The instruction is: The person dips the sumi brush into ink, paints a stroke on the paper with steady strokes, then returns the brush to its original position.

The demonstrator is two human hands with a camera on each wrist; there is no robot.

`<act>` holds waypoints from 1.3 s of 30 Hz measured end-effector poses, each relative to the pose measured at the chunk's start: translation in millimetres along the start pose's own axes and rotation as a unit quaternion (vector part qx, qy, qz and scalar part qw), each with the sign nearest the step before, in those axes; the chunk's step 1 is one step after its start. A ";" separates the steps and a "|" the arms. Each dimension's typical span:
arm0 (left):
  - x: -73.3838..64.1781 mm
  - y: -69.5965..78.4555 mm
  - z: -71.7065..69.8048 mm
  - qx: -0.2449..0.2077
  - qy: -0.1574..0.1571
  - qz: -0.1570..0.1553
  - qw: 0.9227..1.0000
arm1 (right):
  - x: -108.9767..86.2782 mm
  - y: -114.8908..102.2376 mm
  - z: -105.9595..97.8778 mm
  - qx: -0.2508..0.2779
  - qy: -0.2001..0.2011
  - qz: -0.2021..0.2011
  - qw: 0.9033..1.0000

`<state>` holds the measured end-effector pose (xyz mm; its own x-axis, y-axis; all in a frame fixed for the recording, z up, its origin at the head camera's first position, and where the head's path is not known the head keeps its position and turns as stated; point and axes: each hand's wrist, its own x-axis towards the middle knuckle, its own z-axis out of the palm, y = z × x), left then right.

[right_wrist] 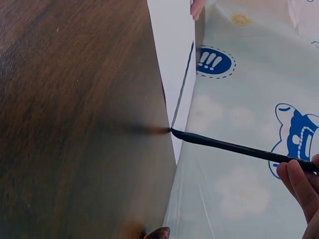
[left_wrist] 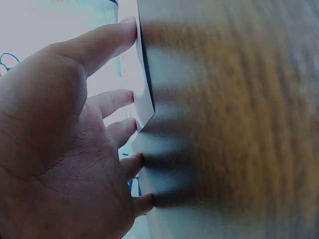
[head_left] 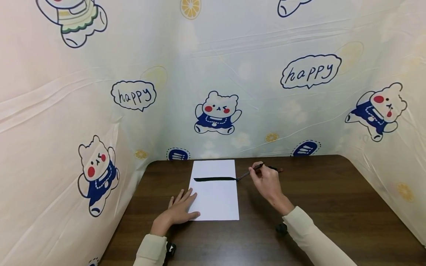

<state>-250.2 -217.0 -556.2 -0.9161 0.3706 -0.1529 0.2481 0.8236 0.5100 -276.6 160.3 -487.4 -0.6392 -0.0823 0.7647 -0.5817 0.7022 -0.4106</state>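
A white sheet of paper [head_left: 216, 203] lies on the wooden table, crossed by a thick black stroke [head_left: 214, 179] in its upper half. My left hand [head_left: 179, 211] rests with spread fingers at the sheet's lower left corner; in the left wrist view its thumb and some fingertips touch the paper [left_wrist: 144, 99]. Between thumb and fingers, my right hand [head_left: 267, 183] pinches a slim black paintbrush [right_wrist: 224, 145]. The brush's bent tip meets the right edge of the paper, where the stroke ends.
Behind the right hand, a small dark object with a reddish end [head_left: 280, 170] lies on the table [head_left: 319, 207]. Printed curtains [head_left: 216, 55] enclose the table at the back and both sides.
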 end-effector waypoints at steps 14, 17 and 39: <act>-5.1 10.0 -6.7 0.000 -0.008 0.003 1.000 | 7.9 2.7 -11.1 0.015 0.038 -0.031 0.999; -7.3 19.1 -12.2 0.012 -0.016 -0.014 1.000 | 11.3 1.5 -14.8 0.017 0.046 -0.037 0.998; -5.9 14.3 -9.7 0.009 -0.014 -0.011 1.000 | 20.8 12.5 -44.1 -0.014 0.058 -0.063 0.996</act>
<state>-244.4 -211.5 -539.7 -0.9123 0.3639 -0.1879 0.2339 0.8396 0.4904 -275.0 198.6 -454.8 -0.4991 -0.0891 0.8619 -0.6383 0.7105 -0.2962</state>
